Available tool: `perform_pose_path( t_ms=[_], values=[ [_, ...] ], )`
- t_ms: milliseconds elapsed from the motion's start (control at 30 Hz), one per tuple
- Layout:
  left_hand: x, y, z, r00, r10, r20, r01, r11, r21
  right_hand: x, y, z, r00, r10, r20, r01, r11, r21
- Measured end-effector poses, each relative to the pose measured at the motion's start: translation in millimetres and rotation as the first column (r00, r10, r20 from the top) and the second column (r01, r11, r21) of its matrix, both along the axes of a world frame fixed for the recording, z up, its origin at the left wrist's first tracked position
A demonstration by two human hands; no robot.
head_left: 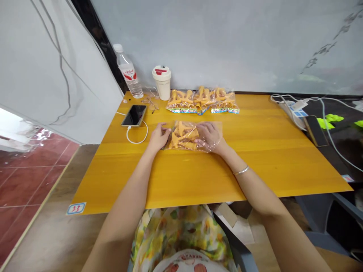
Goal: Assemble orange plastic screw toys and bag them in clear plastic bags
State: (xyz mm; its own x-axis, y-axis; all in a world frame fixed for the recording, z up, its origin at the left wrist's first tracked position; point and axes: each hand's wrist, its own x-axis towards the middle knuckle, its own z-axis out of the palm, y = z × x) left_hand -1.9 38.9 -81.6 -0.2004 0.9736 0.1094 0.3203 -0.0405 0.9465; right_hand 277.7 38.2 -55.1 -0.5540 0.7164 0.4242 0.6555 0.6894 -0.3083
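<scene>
A clear plastic bag (217, 128) lies on the table in front of me, with several orange, branching plastic pieces (183, 135) in its left part. My left hand (159, 136) is closed at the bag's left end, thumb and fingers at its edge. My right hand (209, 135) shows through the plastic at the bag's right end and looks to be inside it. Its curved thumb and fingers are closed around the right ends of the orange pieces; the exact grip is blurred by the film.
Several filled bags (202, 99) of similar orange pieces stand along the table's back edge. A white lidded cup (163, 84), a water bottle (129, 73), glasses (150, 104) and a phone (134, 115) on a cable are at the back left. A power strip (296, 109) with cables is at right.
</scene>
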Motion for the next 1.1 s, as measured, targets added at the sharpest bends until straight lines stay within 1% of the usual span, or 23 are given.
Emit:
perform_pose_path(
  t_ms=[67,100,133,233,367,500,600,700,800,933,1000,1100],
  values=[
    [1,-3,2.9,0.983,-0.039,-0.182,0.04,0.999,0.0,0,-3,0.3,1.0,0.021,0.008,-0.021,1.0,0.015],
    [3,-5,4.1,0.967,-0.06,-0.247,0.059,0.998,-0.012,0,-4,0.4,1.0,0.028,0.005,-0.028,0.999,0.017],
    [4,-5,4.7,0.957,-0.073,-0.281,0.07,0.997,-0.021,0,-5,0.3,1.0,0.031,-0.003,-0.031,0.999,0.019],
    [7,-6,3.9,0.948,-0.079,-0.31,0.075,0.997,-0.027,-1,-7,-1.4,0.997,0.055,-0.046,-0.054,0.999,0.004],
    [8,-5,1.2,0.934,-0.064,-0.353,0.074,0.997,0.016,-2,-9,-7.7,0.989,0.126,-0.075,-0.128,0.991,-0.026],
    [8,-4,2.1,0.899,-0.06,-0.433,0.079,0.997,0.026,-4,-11,-11.7,0.991,0.13,0.015,-0.129,0.991,-0.024],
    [8,-3,2.6,0.896,-0.047,-0.441,0.063,0.998,0.021,-6,-13,-9.4,0.982,0.17,0.076,-0.168,0.985,-0.03],
    [9,-3,1.7,0.91,-0.022,-0.414,0.04,0.999,0.035,-9,-16,-4.7,0.972,0.206,0.108,-0.208,0.978,0.004],
    [13,-5,1.6,0.93,0.0,-0.367,0.018,0.999,0.045,-11,-19,-0.3,0.97,0.184,0.16,-0.195,0.979,0.06],
    [19,-9,4.6,0.943,-0.021,-0.331,0.03,0.999,0.024,-14,-23,4.9,0.962,0.121,0.244,-0.147,0.985,0.09],
    [20,-10,6.7,0.946,-0.021,-0.323,0.028,0.999,0.017,-16,-25,7.5,0.962,0.115,0.247,-0.143,0.985,0.099],
    [21,-12,9.0,0.942,0.016,-0.336,-0.004,0.999,0.038,-19,-27,11.0,0.96,0.122,0.251,-0.153,0.983,0.105]
  ],
)
